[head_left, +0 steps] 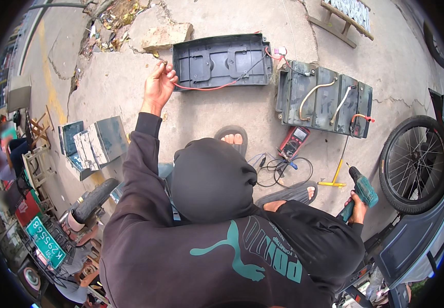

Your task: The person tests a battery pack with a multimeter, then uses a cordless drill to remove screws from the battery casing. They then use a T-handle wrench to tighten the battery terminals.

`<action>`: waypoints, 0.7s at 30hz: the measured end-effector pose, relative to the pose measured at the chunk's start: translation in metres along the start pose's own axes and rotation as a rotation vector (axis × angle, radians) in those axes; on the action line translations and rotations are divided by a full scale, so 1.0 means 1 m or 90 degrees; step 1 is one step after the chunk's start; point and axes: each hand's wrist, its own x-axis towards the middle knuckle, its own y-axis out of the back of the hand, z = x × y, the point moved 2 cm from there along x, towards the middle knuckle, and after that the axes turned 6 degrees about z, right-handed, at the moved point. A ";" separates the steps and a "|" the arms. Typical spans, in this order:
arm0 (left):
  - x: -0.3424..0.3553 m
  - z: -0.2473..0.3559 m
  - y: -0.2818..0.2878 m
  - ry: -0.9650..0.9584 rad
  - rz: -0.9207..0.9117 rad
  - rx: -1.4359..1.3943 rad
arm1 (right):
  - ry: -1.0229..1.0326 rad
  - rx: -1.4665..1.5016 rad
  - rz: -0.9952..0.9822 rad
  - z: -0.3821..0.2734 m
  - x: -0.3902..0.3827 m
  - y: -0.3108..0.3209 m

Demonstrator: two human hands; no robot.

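Note:
My left hand (158, 87) is raised at the left end of an open black plastic case (217, 54), fingertips closed on a small brownish piece (165, 63) too tiny to name. A red wire (206, 88) runs from beside that hand to the case's right side. Right of the case lies a grimy battery pack (322, 102) with cables across its top. A red multimeter (295, 139) with looped leads and a yellow T-handled tool (330, 183) lie below it. Low at the right, my right hand (357, 206) grips a teal cordless drill (365, 189), bit pointing up-left.
Metal blocks (106, 138) and a tire (91, 203) sit at left, beside parked vehicles and other people (9, 154). A spoked wheel (412, 164) stands at right. A concrete chunk (165, 36) lies behind the case, a wooden rack (342, 20) at top right.

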 end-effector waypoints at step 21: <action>-0.022 -0.012 -0.055 0.096 -0.095 0.006 | -0.045 -0.019 0.025 0.009 0.005 -0.004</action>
